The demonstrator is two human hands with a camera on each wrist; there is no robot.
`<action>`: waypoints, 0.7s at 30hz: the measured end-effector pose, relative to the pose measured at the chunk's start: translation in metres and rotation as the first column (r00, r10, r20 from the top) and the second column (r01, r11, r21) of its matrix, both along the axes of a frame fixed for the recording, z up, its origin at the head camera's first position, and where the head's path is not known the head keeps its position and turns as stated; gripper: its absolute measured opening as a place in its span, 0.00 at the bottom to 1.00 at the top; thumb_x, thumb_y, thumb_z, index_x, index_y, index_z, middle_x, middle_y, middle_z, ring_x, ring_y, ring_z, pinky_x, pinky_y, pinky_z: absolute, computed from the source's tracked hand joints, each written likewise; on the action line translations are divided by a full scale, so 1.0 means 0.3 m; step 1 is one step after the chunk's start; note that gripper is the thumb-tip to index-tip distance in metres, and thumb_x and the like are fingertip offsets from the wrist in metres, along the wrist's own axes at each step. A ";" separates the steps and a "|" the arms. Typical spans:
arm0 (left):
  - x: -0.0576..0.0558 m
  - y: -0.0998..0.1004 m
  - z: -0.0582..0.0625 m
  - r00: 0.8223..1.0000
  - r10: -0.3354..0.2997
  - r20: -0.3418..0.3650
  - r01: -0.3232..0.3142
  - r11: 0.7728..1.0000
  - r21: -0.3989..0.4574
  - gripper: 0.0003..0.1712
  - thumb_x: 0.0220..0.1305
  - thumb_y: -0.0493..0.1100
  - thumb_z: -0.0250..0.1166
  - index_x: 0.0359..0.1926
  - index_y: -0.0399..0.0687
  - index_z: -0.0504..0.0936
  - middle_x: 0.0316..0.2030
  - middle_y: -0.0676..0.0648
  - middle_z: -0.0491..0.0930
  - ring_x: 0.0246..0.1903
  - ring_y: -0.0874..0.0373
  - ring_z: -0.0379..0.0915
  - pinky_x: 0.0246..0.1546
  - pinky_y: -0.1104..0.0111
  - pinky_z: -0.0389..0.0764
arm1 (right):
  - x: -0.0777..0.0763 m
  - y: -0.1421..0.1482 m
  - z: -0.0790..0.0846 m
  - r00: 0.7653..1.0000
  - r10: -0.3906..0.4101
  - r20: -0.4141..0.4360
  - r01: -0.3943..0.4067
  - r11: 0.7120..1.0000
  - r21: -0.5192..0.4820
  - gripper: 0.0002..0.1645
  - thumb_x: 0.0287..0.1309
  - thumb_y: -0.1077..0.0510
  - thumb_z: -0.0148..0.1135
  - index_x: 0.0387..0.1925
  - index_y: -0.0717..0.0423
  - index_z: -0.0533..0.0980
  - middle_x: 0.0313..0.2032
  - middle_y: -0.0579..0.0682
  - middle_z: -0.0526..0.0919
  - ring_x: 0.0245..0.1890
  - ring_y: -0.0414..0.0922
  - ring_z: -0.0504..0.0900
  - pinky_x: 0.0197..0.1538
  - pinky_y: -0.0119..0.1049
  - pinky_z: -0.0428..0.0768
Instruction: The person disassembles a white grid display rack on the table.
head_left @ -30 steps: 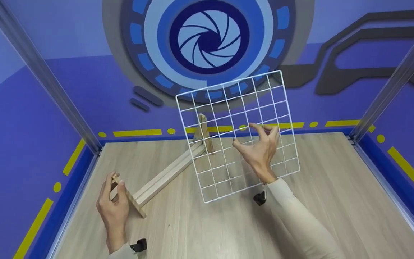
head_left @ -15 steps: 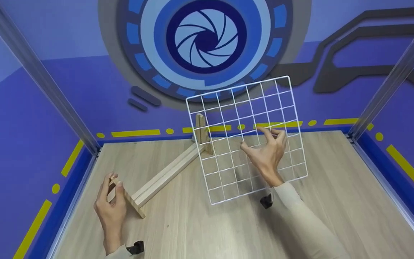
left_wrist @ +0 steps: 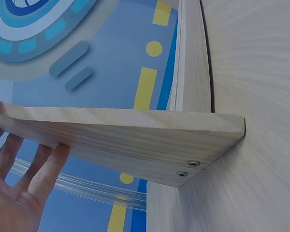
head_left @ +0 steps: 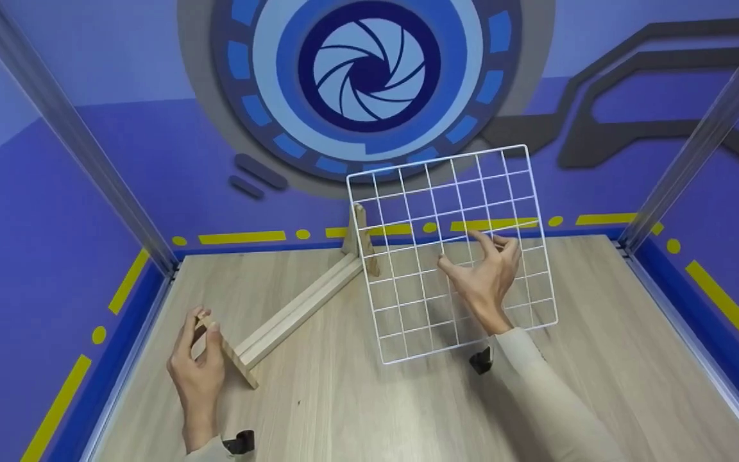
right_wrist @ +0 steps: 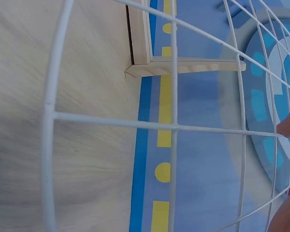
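Note:
A wooden stand (head_left: pixel 299 311) lies diagonally on the left half of the table, a long grooved rail between two upright end boards. My left hand (head_left: pixel 197 375) holds the top of the near end board (left_wrist: pixel 125 133), thumb on one face and fingers on the other; two screw heads show low on this board in the left wrist view. My right hand (head_left: pixel 485 282) pinches a white wire grid panel (head_left: pixel 437 214), raised and tilted above the table. The panel overlaps the far end board (right_wrist: pixel 193 66); whether they touch I cannot tell.
The pale wood table (head_left: pixel 344 417) ends at a blue patterned back wall (head_left: pixel 267 147). Metal posts (head_left: pixel 696 141) stand at both back corners, with side walls to the left and right. A black wrist device (head_left: pixel 482 360) sits under the right cuff.
The grid panel in my right hand has moved to the right and slightly down, its left edge now in front of the far end board. My left hand and the stand stay nearly still.

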State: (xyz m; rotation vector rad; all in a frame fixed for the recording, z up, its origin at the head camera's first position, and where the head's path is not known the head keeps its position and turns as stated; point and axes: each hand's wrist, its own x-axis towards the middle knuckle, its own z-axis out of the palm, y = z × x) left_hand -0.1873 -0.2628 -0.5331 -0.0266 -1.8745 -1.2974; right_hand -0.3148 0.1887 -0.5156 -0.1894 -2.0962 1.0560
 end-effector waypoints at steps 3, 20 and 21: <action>0.009 0.006 0.014 1.000 -0.008 0.017 0.008 1.000 0.014 0.26 0.70 0.24 0.64 0.68 0.30 0.79 0.58 0.27 0.83 0.55 0.72 0.79 0.48 0.86 0.80 | -0.002 0.013 -0.009 1.000 -0.011 0.001 0.011 1.000 0.000 0.40 0.30 0.48 0.89 0.52 0.52 0.88 0.53 0.61 0.72 0.56 0.56 0.71 0.58 0.53 0.68; 0.013 0.009 0.017 0.999 0.003 0.045 -0.005 0.999 0.033 0.25 0.72 0.26 0.65 0.68 0.30 0.79 0.58 0.29 0.84 0.54 0.75 0.78 0.46 0.85 0.80 | -0.006 0.068 -0.056 0.997 -0.065 0.029 0.065 0.998 0.008 0.39 0.28 0.48 0.89 0.50 0.52 0.89 0.49 0.60 0.71 0.52 0.57 0.69 0.54 0.51 0.67; 0.013 0.009 0.020 0.999 0.003 0.043 -0.005 1.000 0.030 0.25 0.72 0.26 0.65 0.68 0.30 0.79 0.58 0.29 0.84 0.54 0.74 0.78 0.47 0.85 0.80 | -0.007 0.070 -0.059 0.997 -0.065 0.034 0.065 0.998 0.010 0.39 0.28 0.48 0.89 0.51 0.52 0.89 0.49 0.60 0.71 0.52 0.57 0.69 0.54 0.52 0.67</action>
